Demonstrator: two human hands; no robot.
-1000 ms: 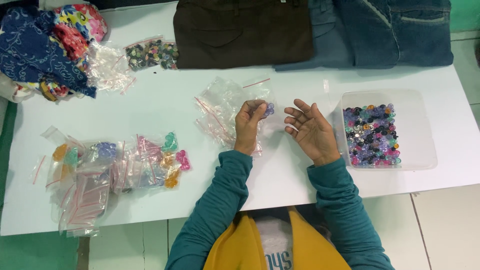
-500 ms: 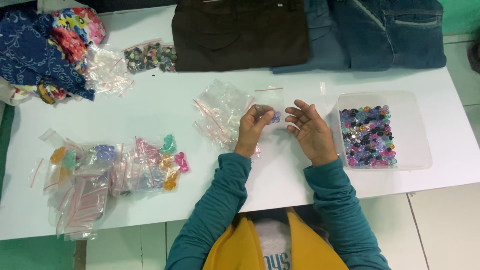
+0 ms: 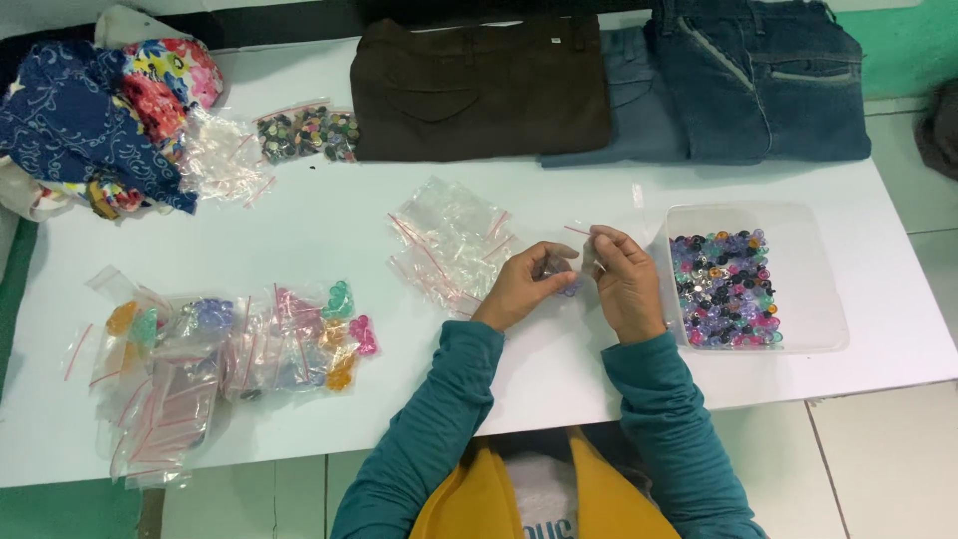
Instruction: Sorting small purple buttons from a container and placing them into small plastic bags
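Note:
My left hand (image 3: 526, 284) and my right hand (image 3: 624, 279) meet over the white table (image 3: 299, 230), both pinching one small clear zip bag (image 3: 574, 262) with a red strip along its top. Purple buttons show inside the bag between my fingers. A pile of empty clear zip bags (image 3: 449, 243) lies just left of my left hand. A clear plastic tray (image 3: 808, 299) of mixed coloured buttons (image 3: 726, 287) stands right beside my right hand.
Filled bags of coloured buttons (image 3: 249, 344) lie at the front left. A bag of dark buttons (image 3: 304, 133) and patterned fabrics (image 3: 100, 110) sit at the back left. Folded brown trousers (image 3: 479, 85) and blue jeans (image 3: 758, 80) lie along the far edge.
My right hand has turned over from palm-up and closed in on the small bag held by my left hand. Both hands now grip it together.

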